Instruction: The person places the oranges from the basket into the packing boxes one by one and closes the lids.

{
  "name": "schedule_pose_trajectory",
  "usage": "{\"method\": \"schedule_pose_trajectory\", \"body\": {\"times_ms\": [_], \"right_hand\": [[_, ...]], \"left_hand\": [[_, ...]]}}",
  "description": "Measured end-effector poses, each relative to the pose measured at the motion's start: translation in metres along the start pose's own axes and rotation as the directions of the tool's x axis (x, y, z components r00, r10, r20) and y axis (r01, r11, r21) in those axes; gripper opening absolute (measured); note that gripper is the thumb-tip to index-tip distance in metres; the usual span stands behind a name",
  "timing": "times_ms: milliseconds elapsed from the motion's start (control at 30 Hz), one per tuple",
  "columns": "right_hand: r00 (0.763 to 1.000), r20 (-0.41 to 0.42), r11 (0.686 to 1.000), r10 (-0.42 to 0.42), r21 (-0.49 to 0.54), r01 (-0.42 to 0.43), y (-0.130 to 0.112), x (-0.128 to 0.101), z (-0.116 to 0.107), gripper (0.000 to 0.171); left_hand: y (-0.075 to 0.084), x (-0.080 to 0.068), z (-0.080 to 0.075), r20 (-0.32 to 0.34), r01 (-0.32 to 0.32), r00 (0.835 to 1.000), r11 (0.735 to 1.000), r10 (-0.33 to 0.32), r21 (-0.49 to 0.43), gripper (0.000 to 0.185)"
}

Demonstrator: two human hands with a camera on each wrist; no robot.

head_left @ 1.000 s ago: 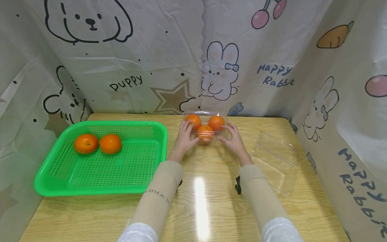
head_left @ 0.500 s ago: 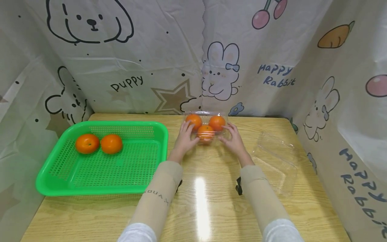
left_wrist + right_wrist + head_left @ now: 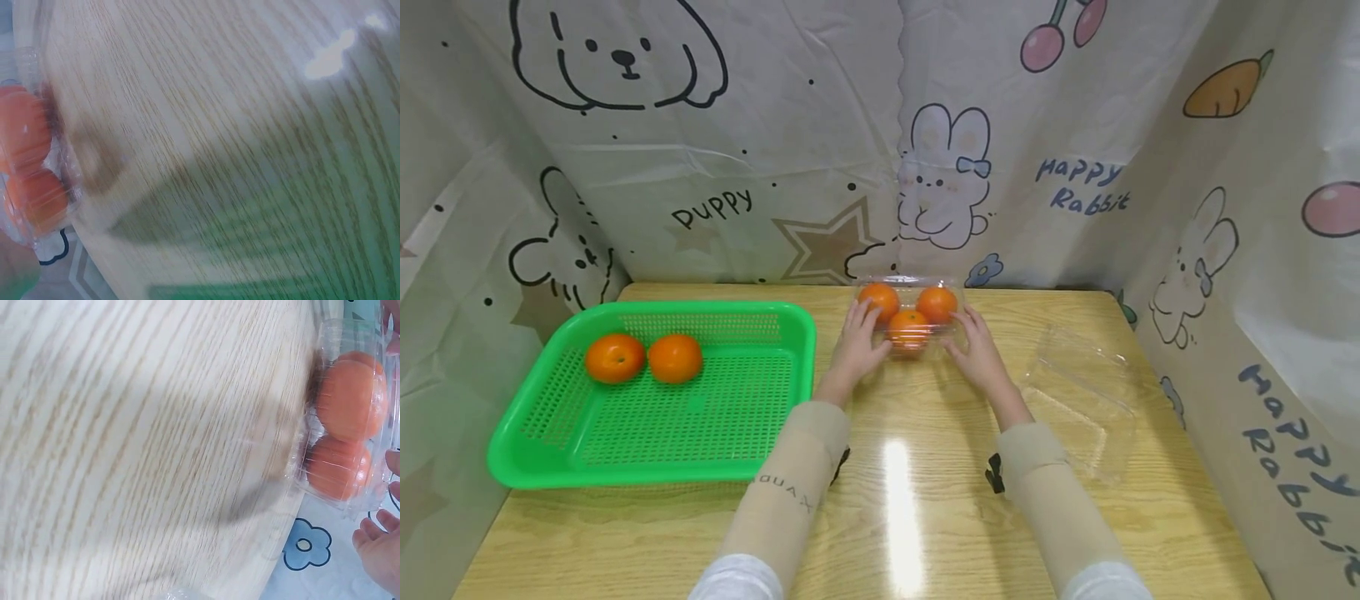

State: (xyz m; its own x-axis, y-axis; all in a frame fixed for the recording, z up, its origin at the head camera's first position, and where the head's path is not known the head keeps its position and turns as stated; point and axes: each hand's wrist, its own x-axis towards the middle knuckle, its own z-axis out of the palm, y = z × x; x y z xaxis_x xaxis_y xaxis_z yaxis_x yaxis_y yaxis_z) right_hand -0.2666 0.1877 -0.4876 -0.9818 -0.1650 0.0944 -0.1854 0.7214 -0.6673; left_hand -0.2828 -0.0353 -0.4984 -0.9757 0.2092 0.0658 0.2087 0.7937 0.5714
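Three oranges (image 3: 909, 331) sit inside a clear plastic box (image 3: 917, 283) by the table's back edge. My left hand (image 3: 854, 350) lies at the box's left end, fingers spread over that side and thumb near the front corner. At the opposite end is my right hand (image 3: 981, 354), its fingers loosely bent beside the box wall. In the right wrist view, the oranges (image 3: 351, 400) show through the box, with part of a hand (image 3: 382, 556) close to its end. Only a blurred bit of hand (image 3: 15, 265) appears in the left wrist view, below the box.
On the left stands a green perforated basket (image 3: 692, 477) with two oranges (image 3: 674, 359) in it. Another clear plastic container (image 3: 1078, 400) lies unfolded on the right side of the wooden table (image 3: 940, 500). A printed cloth (image 3: 820, 150) hangs behind and along both sides.
My right hand and forearm have shifted slightly towards me and to the right. My left hand, the box and its oranges stay where they were.
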Motion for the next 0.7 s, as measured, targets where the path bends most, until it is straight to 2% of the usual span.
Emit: {"method": "schedule_pose_trajectory", "body": {"times_ms": [100,200,333,500,600,700], "right_hand": [[0.998,-0.057,1.0,-0.011,-0.02,0.01,0.0,-0.005,-0.001,0.051],[0.993,-0.116,0.999,-0.032,-0.043,0.027,0.0,-0.012,-0.003,0.046],[0.979,-0.186,0.994,-0.082,-0.093,0.066,0.001,-0.021,-0.005,0.04],[0.96,-0.253,0.987,-0.12,-0.138,0.087,0.005,-0.034,-0.008,0.034],[0.952,-0.275,0.984,-0.13,-0.157,0.089,0.009,-0.043,-0.011,0.032],[0.948,-0.29,0.981,-0.132,-0.178,0.082,0.014,-0.052,-0.015,0.031]], "left_hand": [[0.001,-0.001,0.0,-0.004,0.002,1.0,1.0,-0.002,0.016,0.062],[0.003,-0.002,0.002,-0.041,-0.004,0.999,0.999,0.006,0.047,0.059],[0.007,-0.006,0.003,-0.133,-0.069,0.988,0.996,0.077,0.065,0.053],[0.015,-0.01,0.009,-0.241,-0.186,0.949,0.979,0.202,0.087,0.044],[0.02,-0.013,0.015,-0.286,-0.242,0.918,0.96,0.273,0.141,0.04],[0.025,-0.015,0.022,-0.317,-0.304,0.88,0.933,0.353,0.194,0.037]]}}
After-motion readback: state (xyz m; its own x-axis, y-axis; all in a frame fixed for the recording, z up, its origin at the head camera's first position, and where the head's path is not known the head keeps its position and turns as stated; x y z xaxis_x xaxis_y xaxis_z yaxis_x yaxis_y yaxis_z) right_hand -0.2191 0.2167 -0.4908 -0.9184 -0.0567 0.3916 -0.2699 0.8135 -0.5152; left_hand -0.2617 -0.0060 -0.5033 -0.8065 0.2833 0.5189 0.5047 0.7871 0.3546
